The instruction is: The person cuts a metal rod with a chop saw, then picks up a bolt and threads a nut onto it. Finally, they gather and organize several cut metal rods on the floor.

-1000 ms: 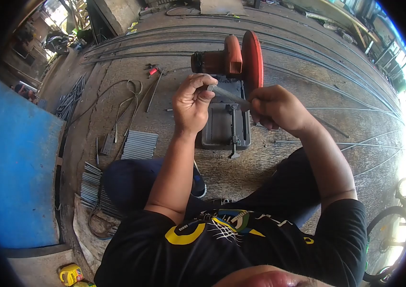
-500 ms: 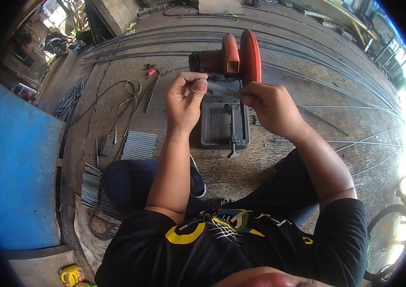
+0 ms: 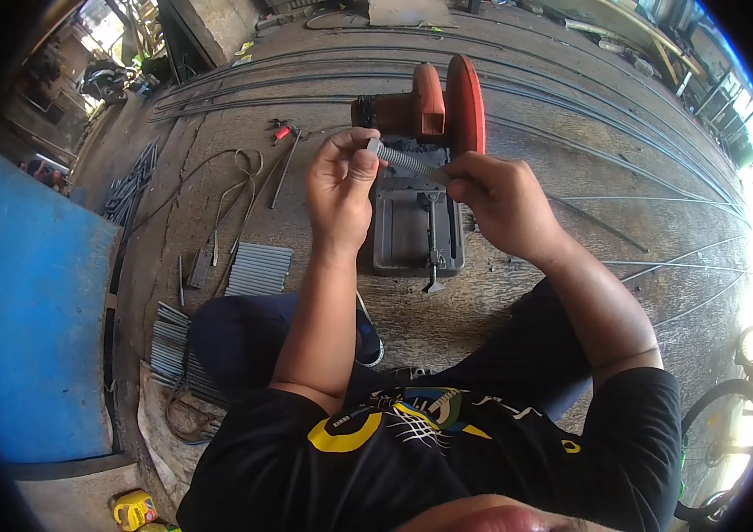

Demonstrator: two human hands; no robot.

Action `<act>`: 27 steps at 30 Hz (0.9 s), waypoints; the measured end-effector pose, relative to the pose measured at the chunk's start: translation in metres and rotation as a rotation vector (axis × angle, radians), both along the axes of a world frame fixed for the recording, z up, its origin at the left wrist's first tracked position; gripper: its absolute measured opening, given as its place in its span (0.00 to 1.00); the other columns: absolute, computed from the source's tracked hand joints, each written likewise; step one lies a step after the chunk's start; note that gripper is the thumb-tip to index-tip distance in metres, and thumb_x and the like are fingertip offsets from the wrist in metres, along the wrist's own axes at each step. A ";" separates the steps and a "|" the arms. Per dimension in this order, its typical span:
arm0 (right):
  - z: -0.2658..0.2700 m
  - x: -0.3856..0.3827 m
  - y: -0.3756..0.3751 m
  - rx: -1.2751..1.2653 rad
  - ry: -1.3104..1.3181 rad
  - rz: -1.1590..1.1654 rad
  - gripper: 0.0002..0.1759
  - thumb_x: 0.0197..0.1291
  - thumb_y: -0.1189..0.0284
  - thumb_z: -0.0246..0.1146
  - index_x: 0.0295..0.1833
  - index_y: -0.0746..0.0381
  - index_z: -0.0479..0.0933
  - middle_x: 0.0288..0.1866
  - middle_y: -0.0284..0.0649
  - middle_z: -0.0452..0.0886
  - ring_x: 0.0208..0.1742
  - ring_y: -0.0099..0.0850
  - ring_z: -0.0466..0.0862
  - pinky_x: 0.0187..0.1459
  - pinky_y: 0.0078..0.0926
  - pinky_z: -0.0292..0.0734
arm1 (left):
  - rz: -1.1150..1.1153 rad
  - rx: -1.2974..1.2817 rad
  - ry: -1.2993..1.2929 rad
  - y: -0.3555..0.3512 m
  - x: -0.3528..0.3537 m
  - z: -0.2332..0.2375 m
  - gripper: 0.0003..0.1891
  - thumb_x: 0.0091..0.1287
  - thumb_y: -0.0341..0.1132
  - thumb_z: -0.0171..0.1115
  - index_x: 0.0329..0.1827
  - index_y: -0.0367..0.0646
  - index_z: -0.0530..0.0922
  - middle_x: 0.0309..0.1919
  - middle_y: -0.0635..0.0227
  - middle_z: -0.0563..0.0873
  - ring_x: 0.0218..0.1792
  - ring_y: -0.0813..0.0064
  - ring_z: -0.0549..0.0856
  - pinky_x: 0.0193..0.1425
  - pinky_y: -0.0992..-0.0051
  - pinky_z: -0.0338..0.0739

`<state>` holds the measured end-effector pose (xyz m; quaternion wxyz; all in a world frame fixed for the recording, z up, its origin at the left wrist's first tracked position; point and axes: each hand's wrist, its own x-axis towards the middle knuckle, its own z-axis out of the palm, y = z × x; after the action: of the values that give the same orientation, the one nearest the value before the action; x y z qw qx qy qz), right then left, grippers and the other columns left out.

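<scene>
A grey bolt with ridged, thread-like turns is held between my two hands above the saw's base. My left hand pinches its blocky head end between thumb and fingers. The other end is in the fingers of my right hand, which hide its tip. Just beyond stands a cut-off saw with a red motor housing and a red disc guard. Its grey base carries a clamp screw and lies below my hands.
Cut metal rods lie in a row left of the base, with another bundle beside my left knee. Long thin bars stretch across the floor. Red-handled pliers, a cable and a blue panel are at left.
My left thumb and fingers have shifted slightly, so the bolt's head end now shows. My right hand keeps nearly the same place on the other end.
</scene>
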<state>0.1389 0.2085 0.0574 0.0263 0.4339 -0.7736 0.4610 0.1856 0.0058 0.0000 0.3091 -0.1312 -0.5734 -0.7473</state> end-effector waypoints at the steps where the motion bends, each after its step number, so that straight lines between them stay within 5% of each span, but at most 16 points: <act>1: 0.000 0.000 0.000 0.002 -0.027 -0.001 0.07 0.56 0.78 0.64 0.41 0.66 0.79 0.28 0.48 0.82 0.29 0.41 0.84 0.33 0.32 0.76 | 0.001 0.001 0.000 0.004 0.001 0.003 0.25 0.65 0.43 0.65 0.59 0.36 0.70 0.49 0.66 0.78 0.47 0.77 0.77 0.54 0.76 0.72; 5: 0.002 0.002 0.001 0.001 -0.116 -0.018 0.07 0.56 0.77 0.64 0.42 0.66 0.79 0.29 0.48 0.82 0.30 0.41 0.84 0.33 0.32 0.76 | -0.148 0.121 0.168 0.013 0.005 0.023 0.26 0.66 0.38 0.63 0.63 0.37 0.68 0.51 0.62 0.79 0.51 0.72 0.78 0.58 0.73 0.70; 7: 0.001 0.002 0.002 0.015 -0.042 -0.001 0.07 0.59 0.80 0.60 0.43 0.67 0.78 0.27 0.42 0.80 0.27 0.25 0.78 0.33 0.26 0.73 | -0.228 0.171 0.193 0.011 0.002 0.018 0.27 0.66 0.36 0.62 0.66 0.38 0.67 0.54 0.59 0.78 0.55 0.68 0.77 0.61 0.68 0.69; 10: -0.001 0.001 0.002 0.009 -0.023 0.050 0.07 0.61 0.79 0.59 0.44 0.67 0.78 0.26 0.38 0.79 0.26 0.21 0.76 0.31 0.24 0.72 | -0.113 0.006 0.203 0.002 -0.003 0.002 0.30 0.66 0.34 0.61 0.70 0.39 0.62 0.61 0.57 0.74 0.59 0.63 0.75 0.64 0.66 0.67; 14: 0.003 0.002 0.006 0.012 -0.214 0.060 0.08 0.58 0.78 0.62 0.44 0.66 0.79 0.27 0.44 0.81 0.28 0.29 0.82 0.35 0.27 0.76 | -0.280 0.128 0.197 0.017 0.008 0.032 0.37 0.63 0.44 0.66 0.71 0.39 0.60 0.57 0.60 0.75 0.57 0.69 0.75 0.60 0.68 0.70; 20: 0.003 0.005 0.010 0.000 -0.418 0.253 0.08 0.64 0.78 0.58 0.48 0.66 0.77 0.28 0.33 0.79 0.26 0.18 0.76 0.29 0.20 0.72 | -0.197 0.011 0.260 -0.001 -0.002 0.011 0.39 0.61 0.46 0.68 0.71 0.40 0.59 0.54 0.67 0.75 0.55 0.69 0.76 0.58 0.67 0.74; 22: 0.007 0.006 0.011 -0.069 -0.549 0.357 0.08 0.66 0.77 0.57 0.48 0.66 0.77 0.27 0.29 0.76 0.24 0.16 0.72 0.27 0.16 0.69 | 0.002 0.042 0.023 -0.005 -0.002 0.009 0.45 0.57 0.53 0.70 0.71 0.40 0.59 0.53 0.67 0.76 0.55 0.70 0.76 0.57 0.67 0.75; 26: -0.001 0.002 0.007 -0.092 -0.609 0.331 0.07 0.68 0.77 0.55 0.47 0.66 0.76 0.26 0.29 0.75 0.23 0.16 0.71 0.25 0.16 0.68 | -0.240 0.023 0.274 0.007 0.003 0.026 0.43 0.58 0.58 0.67 0.69 0.41 0.61 0.50 0.66 0.76 0.49 0.70 0.78 0.54 0.67 0.76; 27: -0.002 0.002 0.008 -0.106 -0.627 0.368 0.07 0.68 0.76 0.55 0.47 0.66 0.76 0.26 0.30 0.75 0.23 0.16 0.71 0.25 0.16 0.67 | -0.150 -0.029 0.215 0.012 0.007 0.029 0.39 0.61 0.56 0.64 0.69 0.41 0.62 0.47 0.67 0.76 0.46 0.70 0.79 0.53 0.67 0.76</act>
<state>0.1412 0.2162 0.0551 -0.2731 0.4016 -0.6281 0.6079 0.1930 0.0178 0.0290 0.3098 -0.2576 -0.5365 -0.7415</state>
